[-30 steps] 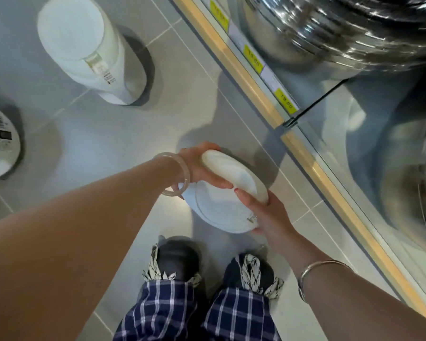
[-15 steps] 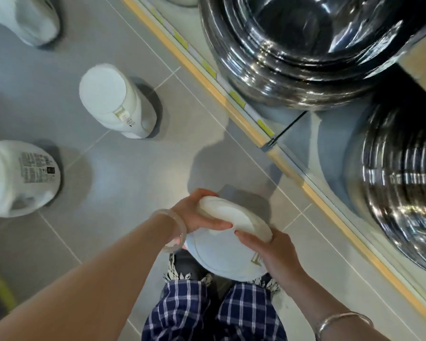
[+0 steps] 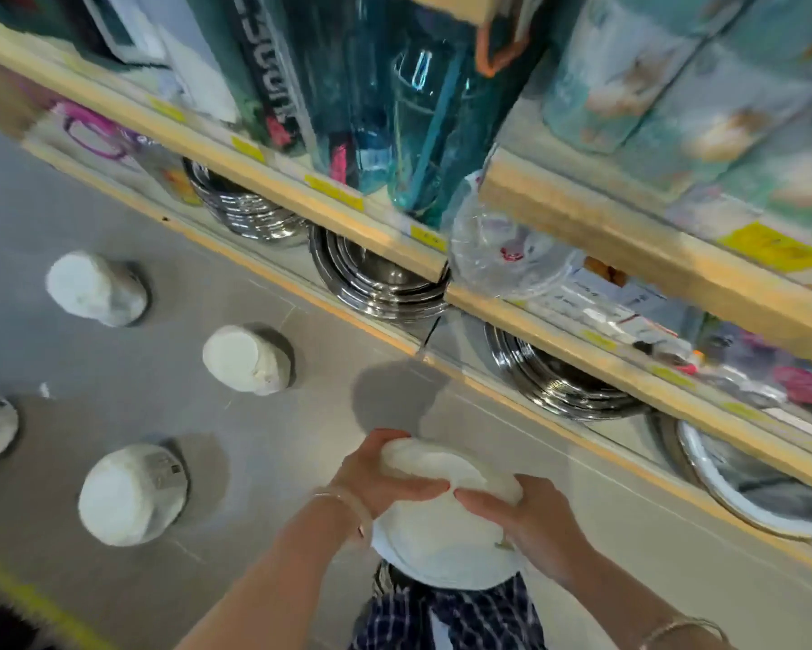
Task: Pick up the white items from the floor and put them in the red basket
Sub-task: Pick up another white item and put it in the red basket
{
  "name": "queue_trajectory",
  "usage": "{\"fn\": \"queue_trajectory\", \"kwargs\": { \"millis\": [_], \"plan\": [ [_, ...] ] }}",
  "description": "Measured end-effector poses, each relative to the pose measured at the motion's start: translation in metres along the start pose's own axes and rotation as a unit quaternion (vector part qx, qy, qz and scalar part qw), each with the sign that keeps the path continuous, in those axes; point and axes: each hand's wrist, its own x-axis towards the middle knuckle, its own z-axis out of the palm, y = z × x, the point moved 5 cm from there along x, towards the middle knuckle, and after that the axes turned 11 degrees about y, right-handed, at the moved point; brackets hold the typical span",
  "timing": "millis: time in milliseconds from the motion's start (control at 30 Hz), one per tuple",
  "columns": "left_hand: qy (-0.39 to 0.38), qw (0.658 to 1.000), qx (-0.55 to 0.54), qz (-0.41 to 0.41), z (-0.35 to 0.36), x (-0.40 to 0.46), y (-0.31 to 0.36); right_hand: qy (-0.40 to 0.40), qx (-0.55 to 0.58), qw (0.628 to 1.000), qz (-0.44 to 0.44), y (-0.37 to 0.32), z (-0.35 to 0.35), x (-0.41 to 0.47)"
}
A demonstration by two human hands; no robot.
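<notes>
Left hand [image 3: 376, 480] and right hand [image 3: 531, 523] grip stacked white plates [image 3: 441, 532] — top plate tilted, could slide off.

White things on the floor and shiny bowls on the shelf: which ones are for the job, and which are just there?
For the job:
white plate, held by left hand and right hand
white containers on the floor

Just there:
steel bowls
teal bottles
clear lid

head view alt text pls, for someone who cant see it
Both hands, left hand and right hand, grip a white dish above a grey floor. More white items stand on it beside shelves of steel bowls.
</notes>
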Motion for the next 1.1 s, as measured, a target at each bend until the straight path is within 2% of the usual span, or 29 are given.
{"fn": "queue_trajectory", "kwargs": {
  "millis": [233, 333, 400, 567, 800, 1000, 1100],
  "plan": [
    [-0.035, 0.998, 0.038, 0.047, 0.021, -0.105, 0.057, 0.054, 0.065, 0.996, 0.009, -0.011, -0.069, -0.111],
    [-0.062, 0.991, 0.085, 0.079, 0.049, -0.155, 0.082, 0.072, 0.121, 0.99, 0.026, 0.007, -0.095, -0.159],
    [-0.087, 0.985, 0.113, 0.102, 0.078, -0.192, 0.1, 0.114, 0.18, 0.977, 0.026, 0.032, -0.118, -0.187],
    [-0.139, 0.97, 0.168, 0.11, 0.148, -0.254, 0.112, 0.169, 0.242, 0.954, 0.045, 0.082, -0.169, -0.253],
    [-0.208, 0.93, 0.26, 0.156, 0.308, -0.345, 0.117, 0.277, 0.327, 0.901, 0.072, 0.201, -0.262, -0.336],
    [-0.277, 0.881, 0.35, 0.155, 0.467, -0.443, 0.084, 0.384, 0.374, 0.839, 0.097, 0.34, -0.349, -0.412],
    [-0.294, 0.854, 0.387, 0.185, 0.544, -0.491, 0.067, 0.421, 0.388, 0.809, 0.135, 0.402, -0.384, -0.455]
  ]
}}
